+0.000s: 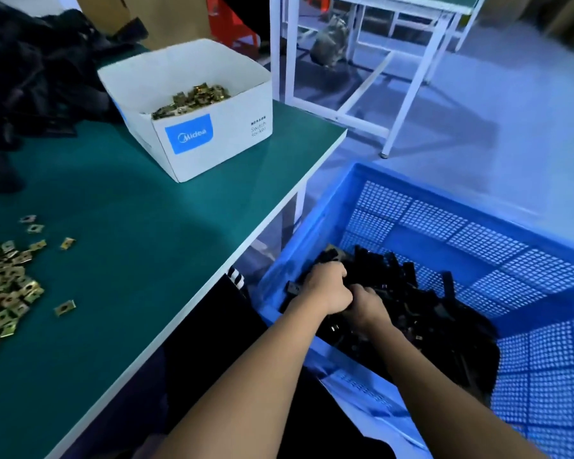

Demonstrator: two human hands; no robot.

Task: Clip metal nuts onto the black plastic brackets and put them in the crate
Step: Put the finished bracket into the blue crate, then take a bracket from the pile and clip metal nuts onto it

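Both my hands reach down into the blue crate [461,207] beside the table. My left hand [327,286] is curled round a bundle of black plastic brackets [411,293] at the crate's near left corner. My right hand [368,308] sits against it, fingers curled into the same pile of brackets. Loose brass-coloured metal nuts [4,293] lie heaped on the green table at the far left. A white cardboard box [209,140] at the back of the table holds more nuts [193,99].
A heap of black brackets [30,71] covers the table's back left corner. The green table [130,226] edge runs diagonally next to the crate. A white metal frame bench [408,94] stands on the floor behind the crate.
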